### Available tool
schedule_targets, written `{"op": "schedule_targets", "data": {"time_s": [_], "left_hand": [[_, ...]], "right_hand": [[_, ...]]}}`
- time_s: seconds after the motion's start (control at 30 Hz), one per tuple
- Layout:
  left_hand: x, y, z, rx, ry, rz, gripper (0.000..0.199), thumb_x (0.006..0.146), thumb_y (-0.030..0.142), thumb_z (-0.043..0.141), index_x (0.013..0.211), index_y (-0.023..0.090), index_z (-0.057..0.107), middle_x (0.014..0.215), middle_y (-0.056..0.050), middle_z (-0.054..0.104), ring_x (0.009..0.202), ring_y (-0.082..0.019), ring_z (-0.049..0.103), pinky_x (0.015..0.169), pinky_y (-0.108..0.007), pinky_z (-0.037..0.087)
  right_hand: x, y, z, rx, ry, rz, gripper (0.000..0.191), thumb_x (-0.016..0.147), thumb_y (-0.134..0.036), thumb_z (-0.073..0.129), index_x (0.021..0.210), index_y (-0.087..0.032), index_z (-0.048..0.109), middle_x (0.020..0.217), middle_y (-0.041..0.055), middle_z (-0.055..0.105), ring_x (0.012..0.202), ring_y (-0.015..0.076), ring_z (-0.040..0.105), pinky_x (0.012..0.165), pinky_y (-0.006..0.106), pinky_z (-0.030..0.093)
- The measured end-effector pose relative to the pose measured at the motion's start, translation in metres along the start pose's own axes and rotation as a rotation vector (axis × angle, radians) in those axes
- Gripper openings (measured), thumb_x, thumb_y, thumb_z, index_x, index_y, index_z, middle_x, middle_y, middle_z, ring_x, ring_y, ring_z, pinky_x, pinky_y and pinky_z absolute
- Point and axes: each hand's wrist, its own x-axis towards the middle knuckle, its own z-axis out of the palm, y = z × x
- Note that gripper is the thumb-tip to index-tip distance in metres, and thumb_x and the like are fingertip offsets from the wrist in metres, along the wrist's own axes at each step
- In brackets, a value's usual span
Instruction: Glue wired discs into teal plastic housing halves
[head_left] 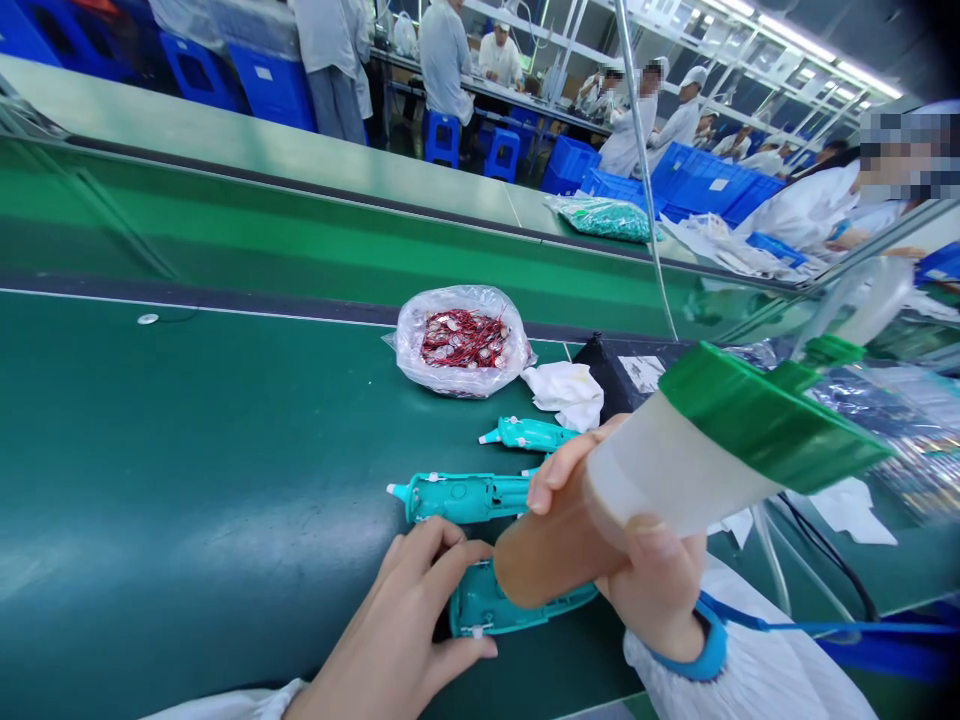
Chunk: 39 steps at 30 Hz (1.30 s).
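Observation:
My right hand [660, 570] is wrapped round a translucent bottle [675, 465] with a green cap and brown contents at its lower end. The bottle is tilted over a teal plastic shell [499, 605], hiding part of it. My left hand [416, 610] holds that shell's left end between thumb and fingers. Just above lies another teal shell [457, 497] with a white tip, its inner side up. A further teal piece [529, 433] rests behind it. Whether anything leaves the bottle is hidden.
A clear bag of red wires and discs [465, 340] lies behind the shells, beside a white cloth [566, 392] and a black box [622, 370]. A green conveyor [300, 225] runs beyond. Several people in white work farther back; cables lie at right.

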Motion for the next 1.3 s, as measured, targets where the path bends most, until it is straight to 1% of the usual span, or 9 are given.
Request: {"op": "schedule_targets", "data": {"time_s": [0.1,0.2,0.3,0.47,0.63,0.77,1.07,1.2,1.3], "left_hand": [[0.0006,0.0012,-0.0003,0.006,0.008,-0.009,0.052,0.071,0.020,0.079,0.116,0.033,0.054,0.104,-0.002,0.051,0.096,-0.022,0.055,0.079,-0.033,0.049],[-0.0001,0.0024,-0.0009,0.005,0.007,-0.018,0.051,0.071,0.021,0.079,0.115,0.032,0.055,0.104,-0.002,0.052,0.096,-0.023,0.055,0.081,-0.034,0.050],[-0.0014,0.0027,-0.0016,-0.001,-0.001,-0.018,0.050,0.071,0.022,0.078,0.115,0.032,0.056,0.105,-0.003,0.053,0.096,-0.023,0.055,0.081,-0.034,0.050],[-0.0011,0.0016,-0.0010,0.010,0.013,-0.016,0.049,0.071,0.022,0.078,0.114,0.032,0.057,0.105,-0.002,0.054,0.096,-0.023,0.056,0.081,-0.034,0.051],[-0.0023,-0.0005,0.0000,0.018,-0.001,-0.015,0.050,0.070,0.023,0.079,0.114,0.032,0.057,0.105,-0.003,0.054,0.096,-0.024,0.056,0.080,-0.036,0.051],[-0.0037,-0.0017,0.0000,0.029,-0.002,-0.012,0.051,0.070,0.023,0.079,0.115,0.032,0.056,0.105,-0.003,0.053,0.097,-0.023,0.056,0.081,-0.036,0.051],[-0.0006,-0.0013,0.0020,0.033,0.040,-0.003,0.052,0.067,0.022,0.081,0.113,0.033,0.060,0.104,-0.002,0.057,0.095,-0.023,0.059,0.080,-0.034,0.052],[-0.0006,-0.0018,0.0024,0.034,0.030,-0.010,0.052,0.067,0.021,0.081,0.113,0.033,0.059,0.104,-0.002,0.056,0.095,-0.023,0.058,0.080,-0.034,0.052],[-0.0016,-0.0021,0.0022,0.042,0.019,-0.003,0.054,0.067,0.021,0.081,0.114,0.033,0.058,0.104,-0.003,0.055,0.095,-0.024,0.057,0.080,-0.035,0.051]], "right_hand": [[0.0011,0.0020,-0.0003,0.025,0.000,0.037,0.024,0.086,-0.045,0.055,0.084,-0.022,0.061,0.074,0.0034,0.062,0.061,0.0189,0.056,0.055,0.033,0.043],[0.0017,0.0029,-0.0010,-0.007,-0.005,0.075,0.030,0.084,-0.048,0.054,0.080,-0.020,0.061,0.070,0.0049,0.061,0.058,0.0197,0.056,0.053,0.033,0.043],[0.0025,0.0016,-0.0016,-0.013,-0.015,0.110,0.029,0.083,-0.048,0.055,0.079,-0.020,0.061,0.069,0.0048,0.061,0.057,0.0196,0.055,0.052,0.033,0.043],[0.0035,-0.0003,-0.0013,0.013,-0.026,0.110,0.024,0.085,-0.046,0.057,0.080,-0.022,0.061,0.069,0.0037,0.062,0.058,0.0187,0.055,0.052,0.033,0.043],[0.0036,0.0016,-0.0005,0.043,-0.017,0.068,0.022,0.085,-0.044,0.058,0.084,-0.023,0.063,0.072,0.0032,0.061,0.061,0.0188,0.056,0.054,0.032,0.043],[0.0042,0.0013,-0.0012,0.058,-0.040,0.087,0.021,0.085,-0.043,0.058,0.083,-0.022,0.062,0.071,0.0028,0.061,0.060,0.0182,0.055,0.054,0.032,0.044],[0.0036,-0.0038,-0.0022,-0.011,-0.061,0.162,0.027,0.081,-0.050,0.060,0.077,-0.023,0.062,0.064,0.0029,0.060,0.054,0.0192,0.055,0.050,0.033,0.045],[0.0035,-0.0023,-0.0015,-0.007,-0.056,0.147,0.028,0.082,-0.051,0.059,0.078,-0.023,0.062,0.066,0.0032,0.060,0.055,0.0190,0.054,0.051,0.033,0.046],[0.0041,-0.0018,-0.0025,0.000,-0.082,0.132,0.028,0.082,-0.051,0.059,0.077,-0.023,0.061,0.066,0.0028,0.060,0.055,0.0187,0.055,0.052,0.033,0.046]]}}
